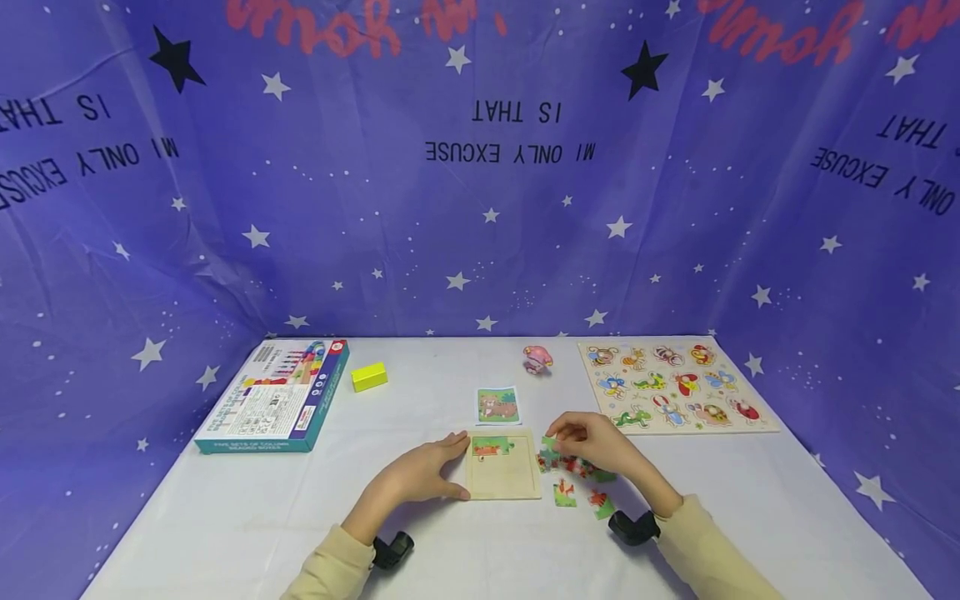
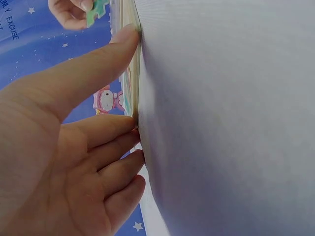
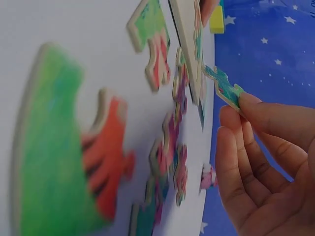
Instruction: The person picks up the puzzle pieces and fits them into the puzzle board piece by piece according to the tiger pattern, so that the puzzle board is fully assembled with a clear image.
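Note:
A wooden puzzle tray (image 1: 504,483) lies flat on the white table, with joined pieces (image 1: 491,447) in its upper left part. My left hand (image 1: 422,471) touches the tray's left edge, thumb near the front corner and fingers toward the back. To the right of the tray, my right hand (image 1: 592,439) pinches a green puzzle piece (image 3: 227,89) between thumb and fingers, lifted above the table. Under and beside that hand lie several loose puzzle pieces (image 1: 564,492) in green and red, some partly hidden by it. Behind the tray sits a picture card (image 1: 497,407) showing a brown animal.
At the back left are a flat toy box (image 1: 273,396) and a yellow block (image 1: 369,377). A small pink figure (image 1: 537,358) stands behind the card. An insect picture board (image 1: 675,387) lies at the back right. Blue star-printed cloth (image 1: 480,225) walls surround the table.

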`<state>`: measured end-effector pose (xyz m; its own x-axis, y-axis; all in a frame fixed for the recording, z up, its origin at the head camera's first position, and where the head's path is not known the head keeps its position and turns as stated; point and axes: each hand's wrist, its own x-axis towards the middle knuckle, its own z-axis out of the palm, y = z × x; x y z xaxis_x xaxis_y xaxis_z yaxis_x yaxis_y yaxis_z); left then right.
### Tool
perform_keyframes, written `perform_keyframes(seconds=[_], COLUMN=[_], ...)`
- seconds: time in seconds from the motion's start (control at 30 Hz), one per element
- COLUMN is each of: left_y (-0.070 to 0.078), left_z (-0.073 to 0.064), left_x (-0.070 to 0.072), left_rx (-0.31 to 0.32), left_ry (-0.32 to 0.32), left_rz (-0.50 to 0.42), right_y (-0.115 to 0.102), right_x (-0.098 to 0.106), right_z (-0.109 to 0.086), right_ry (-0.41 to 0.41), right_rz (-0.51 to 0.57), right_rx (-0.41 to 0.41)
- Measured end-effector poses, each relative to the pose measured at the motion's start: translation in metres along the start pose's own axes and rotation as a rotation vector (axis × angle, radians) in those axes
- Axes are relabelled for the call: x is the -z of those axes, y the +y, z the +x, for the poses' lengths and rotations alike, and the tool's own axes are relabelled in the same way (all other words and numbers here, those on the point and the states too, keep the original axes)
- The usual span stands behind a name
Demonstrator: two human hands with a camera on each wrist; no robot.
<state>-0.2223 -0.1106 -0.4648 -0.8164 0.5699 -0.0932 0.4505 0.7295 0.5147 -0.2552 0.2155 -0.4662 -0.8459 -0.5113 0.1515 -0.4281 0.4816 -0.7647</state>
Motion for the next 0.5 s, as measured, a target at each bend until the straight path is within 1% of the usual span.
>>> perform_keyframes(seconds=[0.13,0.5], left_y=[0.0,-0.001], left_z=[-0.001,-0.001], left_x=[0.001,0.001], left_rx=[0.001,-0.008], left_ry=[-0.002,0.002], left_rz=[-0.002,-0.002], right_y=[-0.003,-0.008], right_x=[-0.006,-0.021], right_z=[0.009,0.028], right_ry=[-0.02,-0.048], right_rz=[-0.002,-0.022], right_rx=[0.022,0.029])
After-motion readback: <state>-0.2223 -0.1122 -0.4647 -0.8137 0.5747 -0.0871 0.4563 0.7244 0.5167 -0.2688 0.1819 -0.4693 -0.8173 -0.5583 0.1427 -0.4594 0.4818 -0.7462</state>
